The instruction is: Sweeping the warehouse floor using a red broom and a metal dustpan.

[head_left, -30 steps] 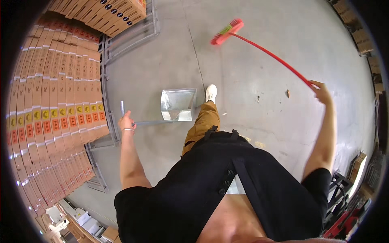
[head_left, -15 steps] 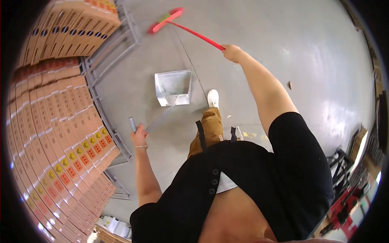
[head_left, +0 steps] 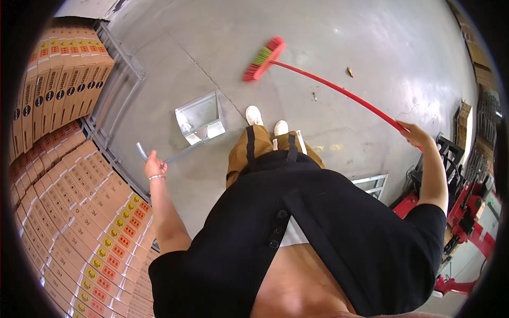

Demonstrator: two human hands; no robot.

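My left hand (head_left: 155, 165) is closed round the grey handle of a long-handled metal dustpan (head_left: 183, 121). The pan's open box lies tilted on the floor, ahead and to the left of my feet. Out to the right, my right hand (head_left: 415, 134) grips the red stick of a broom (head_left: 339, 89). Its red head with red and yellow-green bristles is beyond my shoes, slightly blurred, its bristles turned toward the left; whether they touch the floor I cannot tell.
Stacked brown cartons (head_left: 79, 212) on a grey metal rack (head_left: 114, 159) line the left side. A small brown leaf-like scrap (head_left: 350, 71) and a bit of debris (head_left: 314, 96) lie on the grey concrete floor (head_left: 382, 32). Red and black equipment (head_left: 466, 212) stands at the right.
My right hand has swung right and nearer, bringing the broom head to the right in view. The dustpan now appears further left and turned. Both my shoes show now.
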